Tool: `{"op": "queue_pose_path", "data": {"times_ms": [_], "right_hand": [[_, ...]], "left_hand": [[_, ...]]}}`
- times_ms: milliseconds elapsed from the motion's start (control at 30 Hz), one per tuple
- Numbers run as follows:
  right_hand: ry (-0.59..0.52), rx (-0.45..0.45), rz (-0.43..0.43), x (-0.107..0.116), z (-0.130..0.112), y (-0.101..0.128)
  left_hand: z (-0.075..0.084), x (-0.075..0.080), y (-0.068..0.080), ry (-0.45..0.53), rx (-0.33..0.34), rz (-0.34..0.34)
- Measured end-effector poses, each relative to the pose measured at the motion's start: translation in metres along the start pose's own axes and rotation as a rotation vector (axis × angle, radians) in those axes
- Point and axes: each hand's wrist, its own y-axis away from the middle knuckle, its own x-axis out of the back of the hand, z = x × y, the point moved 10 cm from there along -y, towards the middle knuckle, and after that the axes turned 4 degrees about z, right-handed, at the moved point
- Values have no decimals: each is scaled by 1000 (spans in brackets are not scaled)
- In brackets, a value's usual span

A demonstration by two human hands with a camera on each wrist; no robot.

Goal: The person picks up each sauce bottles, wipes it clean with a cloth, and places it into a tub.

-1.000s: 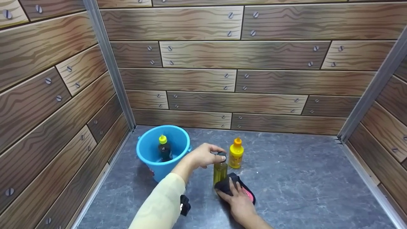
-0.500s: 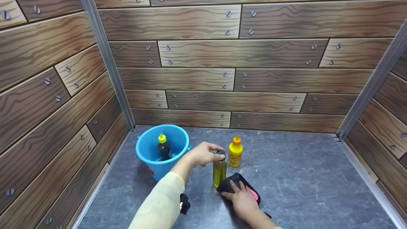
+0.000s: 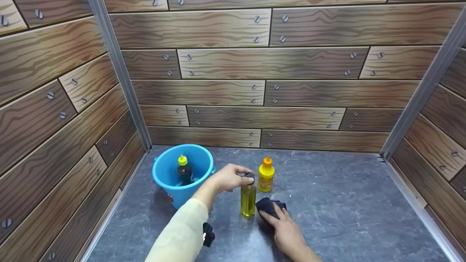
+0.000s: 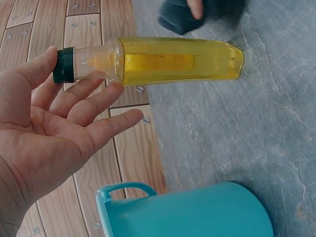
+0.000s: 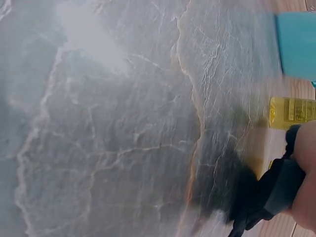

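My left hand (image 3: 227,178) pinches the dark green cap (image 4: 64,65) of a clear bottle of yellow liquid (image 3: 248,202) between thumb and forefinger. The other fingers are spread beside the bottle's neck in the left wrist view. In the head view the bottle stands upright on the grey surface. Just right of it, my right hand (image 3: 287,229) grips a bunched black cloth (image 3: 268,206). The right wrist view has the same cloth (image 5: 276,192) folded against the fingers, blurred at its lower end. Part of the cloth is hidden under the hand.
A yellow bottle with an orange cap (image 3: 266,176) stands behind the clear one. At the left is a blue bucket (image 3: 180,199) holding a dark bottle with a yellow-green top (image 3: 185,173). Wood-patterned walls (image 3: 204,89) enclose the surface at the back and sides.
The cloth was spread under my right hand with a pink patch showing; now it is bunched in the fingers, slightly right of the clear bottle. My left hand keeps hold of the cap.
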Motion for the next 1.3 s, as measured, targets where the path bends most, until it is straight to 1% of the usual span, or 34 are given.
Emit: {"op": "queue_pose_path", "data": {"times_ms": [133,200,333,500,600,733,800,900,1133,1300], "right_hand": [[-43,42,124,15,-5,5],[-55,59,171,21,-7,7],[-73,95,242,33,-15,8],[-83,159,321,48,-29,8],[-83,222,394,57,-40,9],[-70,325,516,67,-54,12],[-61,355,549,70,-59,12],[-52,356,540,69,-62,10],[-51,326,429,62,-67,-3],[-3,327,415,60,-70,-11]], "left_hand": [[-3,2,0,12,7,1],[-5,2,0,19,13,2],[-7,3,1,26,22,3],[-5,3,1,20,8,5],[-5,3,2,25,1,7],[-4,3,2,38,-7,7],[-3,3,2,40,-9,8],[-3,3,1,37,-4,8],[-2,1,1,34,3,12],[-1,1,1,33,11,3]]}}
